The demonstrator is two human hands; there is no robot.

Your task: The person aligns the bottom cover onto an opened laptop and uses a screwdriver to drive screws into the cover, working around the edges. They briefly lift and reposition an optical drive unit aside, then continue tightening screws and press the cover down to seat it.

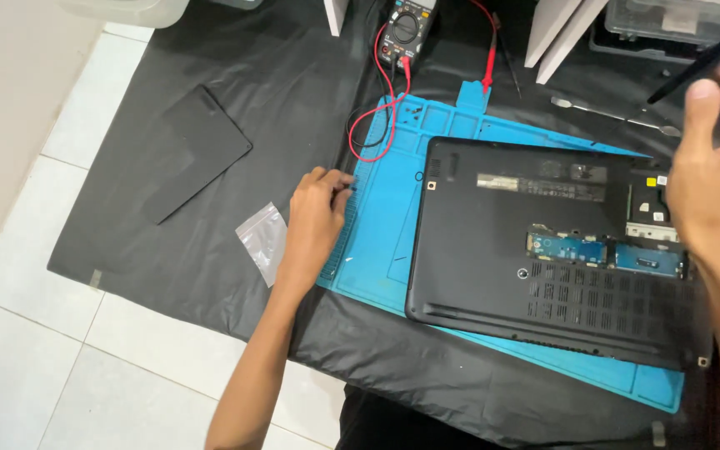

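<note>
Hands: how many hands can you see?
2. The left hand rests its fingertips on the edge of the blue mat. The right hand is raised over the open laptop, holding a dark tool. No others show.

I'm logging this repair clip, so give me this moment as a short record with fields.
Setting: black cloth over a tiled floor
Work mat: blue mat
Main item: black laptop lying bottom up on the mat, a panel open showing circuit boards
Left hand: fingertips at the mat's left edge
Right hand: raised, holding a dark tool
Nearby: multimeter, small plastic bag, removed black cover
</note>
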